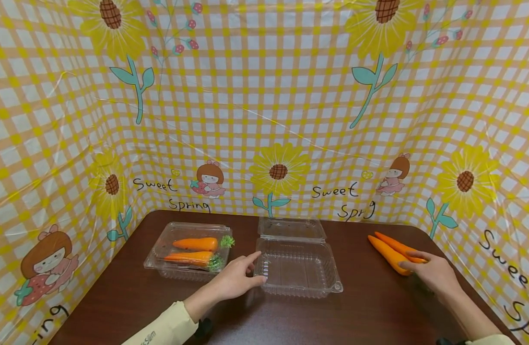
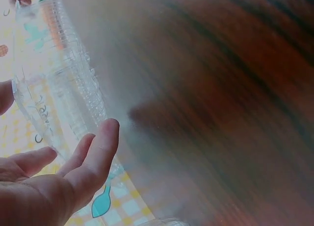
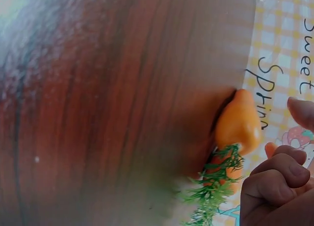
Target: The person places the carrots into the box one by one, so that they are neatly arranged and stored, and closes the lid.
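Lying on the R side of the table (image 1: pixel 355 314), two carrots (image 1: pixel 387 256) are pointing their thin ends away from the person. The R hand (image 1: pixel 434 275) is sitting over their thick ends; can't tell if it's grasping either, as right wrist view is showing curled fingers w/ thumb apart. The L hand (image 1: pixel 231 278) is resting at the L edge of a clear box (image 1: pixel 299 292) w/ lid folded back, fingers loose, gripping nothing. Carrots are looking light, stiff & prob. a bit slippery; best hold = thick body, not the feathery greens (image 3: pixel 213 191), which might bend. Box is looking thin & flexy, so rim's safest. Right wrist view is showing the greens; head view's mostly hiding them, but is showing the other box (image 1: pixel 151 263) w/ 2 more carrots, which right wrist view isn't.
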`<state>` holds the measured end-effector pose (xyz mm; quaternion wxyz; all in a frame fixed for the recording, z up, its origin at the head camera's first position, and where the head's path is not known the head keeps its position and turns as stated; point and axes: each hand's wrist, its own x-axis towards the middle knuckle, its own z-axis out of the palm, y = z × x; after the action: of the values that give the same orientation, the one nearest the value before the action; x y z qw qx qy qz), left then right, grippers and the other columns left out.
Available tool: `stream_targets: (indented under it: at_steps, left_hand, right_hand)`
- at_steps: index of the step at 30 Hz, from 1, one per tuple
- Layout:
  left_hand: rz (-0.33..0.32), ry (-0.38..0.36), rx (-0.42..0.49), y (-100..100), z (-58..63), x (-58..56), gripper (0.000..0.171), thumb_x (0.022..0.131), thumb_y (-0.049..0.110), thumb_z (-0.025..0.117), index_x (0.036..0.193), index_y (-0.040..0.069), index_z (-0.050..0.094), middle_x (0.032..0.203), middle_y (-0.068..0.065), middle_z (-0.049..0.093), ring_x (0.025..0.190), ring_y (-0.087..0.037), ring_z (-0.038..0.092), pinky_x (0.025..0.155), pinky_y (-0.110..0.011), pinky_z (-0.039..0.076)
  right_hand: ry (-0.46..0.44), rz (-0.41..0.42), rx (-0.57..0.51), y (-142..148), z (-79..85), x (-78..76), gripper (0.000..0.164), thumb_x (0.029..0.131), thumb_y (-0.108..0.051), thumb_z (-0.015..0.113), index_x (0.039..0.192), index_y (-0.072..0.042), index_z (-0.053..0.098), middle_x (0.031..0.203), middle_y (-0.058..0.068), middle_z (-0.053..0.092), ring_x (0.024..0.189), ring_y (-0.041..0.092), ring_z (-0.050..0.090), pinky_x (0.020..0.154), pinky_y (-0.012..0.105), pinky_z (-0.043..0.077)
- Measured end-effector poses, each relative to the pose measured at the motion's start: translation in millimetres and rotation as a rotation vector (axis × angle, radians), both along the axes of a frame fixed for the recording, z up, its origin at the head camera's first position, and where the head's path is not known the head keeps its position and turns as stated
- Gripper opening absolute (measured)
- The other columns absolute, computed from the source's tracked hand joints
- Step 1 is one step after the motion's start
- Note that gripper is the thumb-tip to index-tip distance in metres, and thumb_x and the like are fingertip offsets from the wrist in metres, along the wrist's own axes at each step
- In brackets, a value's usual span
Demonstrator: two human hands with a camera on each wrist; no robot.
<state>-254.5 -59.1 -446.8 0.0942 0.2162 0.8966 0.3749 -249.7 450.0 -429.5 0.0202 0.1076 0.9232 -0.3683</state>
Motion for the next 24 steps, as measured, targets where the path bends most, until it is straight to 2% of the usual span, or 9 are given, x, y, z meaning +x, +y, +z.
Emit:
stream_targets:
  at_steps: [4, 8, 13, 17, 21, 24]
  left_hand:
    - [-0.007, -0.003, 0.002, 0, 1.0, -0.1, 0.076, 0.094, 0.042, 0.070, 0.157, 0.012, 0.038, 0.123, -0.013, 0.061, 0.110, -0.028, 0.060, 0.090, -0.051, 0.051]
    - [-0.007, -0.017, 0.010, -1, 0.8, -0.1, 0.077, 0.095, 0.042, 0.069, 0.157, 0.012, 0.036, 0.126, -0.014, 0.061, 0.115, -0.030, 0.059, 0.092, -0.052, 0.050]
    - [-0.008, -0.026, 0.009, -1, -0.4, -1.2, 0.077, 0.095, 0.042, 0.069, 0.158, 0.013, 0.035, 0.128, -0.014, 0.060, 0.117, -0.031, 0.059, 0.094, -0.053, 0.050]
    - [-0.014, -0.028, 0.006, -1, 0.2, -1.0, 0.078, 0.095, 0.044, 0.069, 0.158, 0.013, 0.034, 0.128, -0.014, 0.061, 0.117, -0.031, 0.059, 0.094, -0.053, 0.050]
    - [-0.015, -0.025, 0.004, -2, 0.4, -0.9, 0.079, 0.095, 0.044, 0.069, 0.158, 0.014, 0.034, 0.126, -0.013, 0.061, 0.116, -0.030, 0.059, 0.094, -0.053, 0.049]
    - [-0.017, -0.019, -0.002, -2, 0.4, -0.9, 0.079, 0.094, 0.045, 0.069, 0.158, 0.014, 0.035, 0.125, -0.013, 0.061, 0.117, -0.030, 0.059, 0.094, -0.052, 0.050]
  right_hand:
    - [0.004, 0.009, -0.006, 5, -4.7, 0.2, 0.094, 0.092, -0.058, 0.066, 0.150, 0.011, 0.037, 0.155, 0.042, 0.021, 0.133, 0.054, 0.033, 0.070, 0.019, 0.042]
    - [0.009, 0.029, -0.013, 6, -9.1, 0.3, 0.092, 0.091, -0.055, 0.069, 0.149, 0.011, 0.039, 0.155, 0.041, 0.022, 0.136, 0.055, 0.030, 0.075, 0.020, 0.040]
    - [0.010, 0.028, 0.023, 7, -11.8, 0.3, 0.092, 0.089, -0.055, 0.071, 0.147, 0.010, 0.043, 0.152, 0.042, 0.027, 0.131, 0.055, 0.037, 0.073, 0.022, 0.041]
    - [-0.009, -0.012, 0.098, 7, -13.3, -1.5, 0.086, 0.088, -0.052, 0.072, 0.141, 0.012, 0.049, 0.144, 0.046, 0.035, 0.117, 0.054, 0.049, 0.073, 0.033, 0.048]
    - [-0.029, -0.050, 0.142, 6, -14.2, -2.8, 0.081, 0.087, -0.046, 0.073, 0.138, 0.013, 0.051, 0.140, 0.045, 0.039, 0.114, 0.058, 0.048, 0.082, 0.052, 0.049]
    - [-0.022, -0.050, 0.162, 5, -15.0, -2.8, 0.079, 0.087, -0.044, 0.074, 0.135, 0.014, 0.053, 0.138, 0.044, 0.043, 0.114, 0.058, 0.049, 0.084, 0.056, 0.048]
